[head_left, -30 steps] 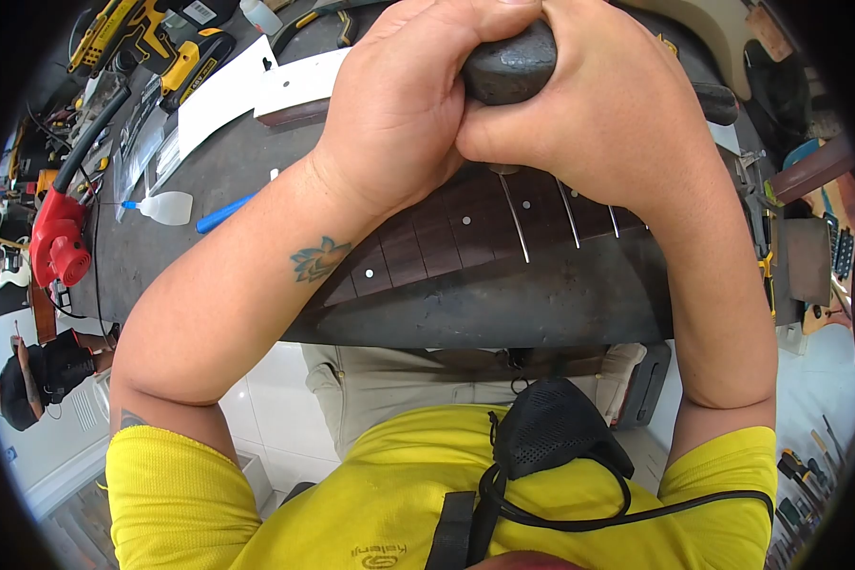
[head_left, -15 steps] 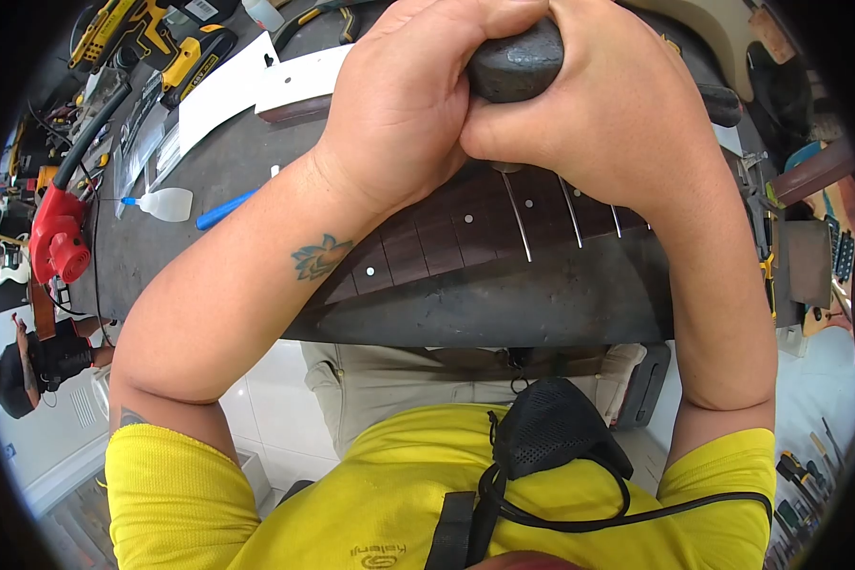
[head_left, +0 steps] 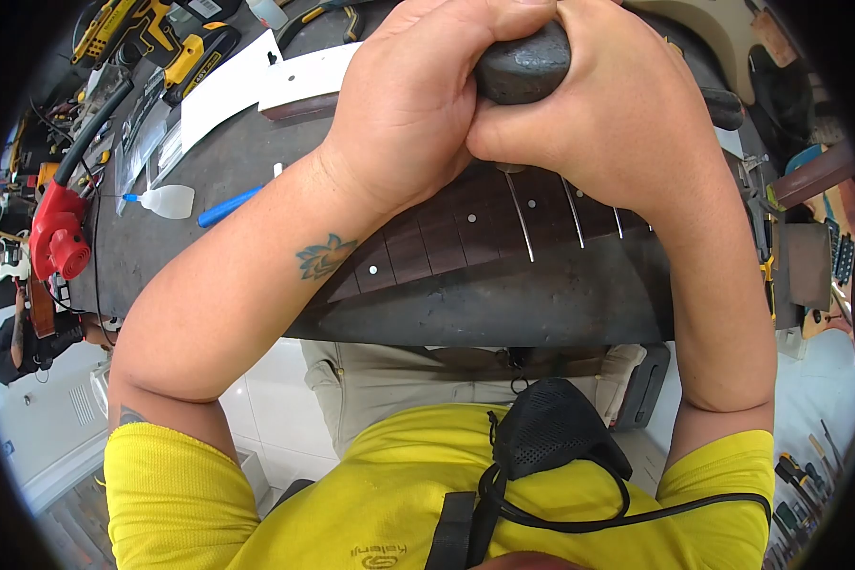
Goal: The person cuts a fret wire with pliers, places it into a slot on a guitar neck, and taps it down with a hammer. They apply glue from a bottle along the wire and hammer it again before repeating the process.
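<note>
My left hand (head_left: 404,109) and my right hand (head_left: 603,109) are closed together around a tool with a dark, worn, rounded end (head_left: 524,66). The rest of the tool is hidden by my hands. Its small lower tip shows just under my fingers, over the fretboard (head_left: 418,242) of a guitar neck. The board is dark brown with pale dot inlays and cut slots. Several fret wires (head_left: 574,214) lie across its right part, and one (head_left: 520,218) runs out from beneath the tool. To the left the slots hold no wire.
The neck lies on a dark workbench (head_left: 503,309). Left of it are a blue pen-like tool (head_left: 228,206), a white squeeze bottle (head_left: 169,201), a red blower (head_left: 62,233), white templates (head_left: 223,95) and a yellow-black power tool (head_left: 128,33). Another person (head_left: 33,337) is at far left.
My hands keep their grip on the tool over the same fret. The view has shifted very slightly. The person at far left has changed posture.
</note>
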`<state>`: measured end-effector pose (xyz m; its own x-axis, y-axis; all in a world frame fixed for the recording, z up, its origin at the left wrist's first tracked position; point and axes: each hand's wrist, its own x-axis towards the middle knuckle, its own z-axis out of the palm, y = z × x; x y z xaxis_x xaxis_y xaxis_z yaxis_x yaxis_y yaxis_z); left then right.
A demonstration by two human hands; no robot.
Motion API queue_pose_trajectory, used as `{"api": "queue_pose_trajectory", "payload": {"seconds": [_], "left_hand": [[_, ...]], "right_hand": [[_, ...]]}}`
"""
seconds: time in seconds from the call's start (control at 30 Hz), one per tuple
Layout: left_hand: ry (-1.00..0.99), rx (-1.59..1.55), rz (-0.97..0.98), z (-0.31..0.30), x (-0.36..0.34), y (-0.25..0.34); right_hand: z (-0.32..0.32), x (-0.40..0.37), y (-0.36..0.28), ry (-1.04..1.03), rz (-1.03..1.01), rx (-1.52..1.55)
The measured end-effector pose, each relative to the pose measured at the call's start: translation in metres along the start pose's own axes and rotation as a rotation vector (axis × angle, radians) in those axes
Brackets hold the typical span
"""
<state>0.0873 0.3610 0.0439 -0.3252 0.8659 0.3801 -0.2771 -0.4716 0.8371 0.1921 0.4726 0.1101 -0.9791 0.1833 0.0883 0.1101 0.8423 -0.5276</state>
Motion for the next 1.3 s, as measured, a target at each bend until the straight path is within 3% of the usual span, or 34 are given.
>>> {"api": "queue_pose_trajectory", "payload": {"seconds": [0.1,0.2,0.3,0.63,0.73,0.8,0.83,0.9,1.0,1.13,1.23,1.3], "left_hand": [[0.123,0.04,-0.137,0.011,-0.002,0.012],[-0.021,-0.11,-0.091,-0.009,0.0,0.003],[-0.024,0.015,-0.001,-0.01,-0.001,-0.005],[-0.026,0.032,0.0,-0.013,0.001,-0.008],[-0.053,-0.01,0.003,-0.016,0.0,-0.008],[-0.097,-0.077,0.009,-0.022,0.002,-0.013],[-0.096,-0.077,0.009,-0.011,0.002,-0.004],[0.116,0.032,-0.128,0.01,-0.002,0.012],[-0.024,0.02,-0.007,-0.005,0.0,0.0],[0.042,0.039,-0.059,-0.001,-0.002,0.001],[-0.005,0.081,0.015,-0.005,-0.002,-0.003],[0.02,0.025,-0.047,-0.006,-0.001,0.001]], "right_hand": [[0.001,-0.002,0.0,0.024,-0.032,0.043],[0.0,-0.001,-0.001,-0.002,-0.016,0.049],[0.005,0.001,0.004,0.001,-0.012,0.054],[0.004,-0.003,0.002,-0.003,-0.053,0.081],[0.014,-0.004,0.001,0.136,-0.07,-0.104],[0.008,-0.003,0.001,0.08,-0.065,0.071],[0.007,-0.003,0.002,0.079,-0.066,0.071],[0.007,-0.002,0.005,0.067,-0.084,0.072],[0.011,-0.002,0.005,0.055,-0.05,-0.032],[0.004,0.0,-0.001,0.003,-0.021,0.021],[0.0,-0.004,-0.01,0.01,0.028,0.02],[0.0,-0.003,0.004,0.01,-0.039,0.098]]}}
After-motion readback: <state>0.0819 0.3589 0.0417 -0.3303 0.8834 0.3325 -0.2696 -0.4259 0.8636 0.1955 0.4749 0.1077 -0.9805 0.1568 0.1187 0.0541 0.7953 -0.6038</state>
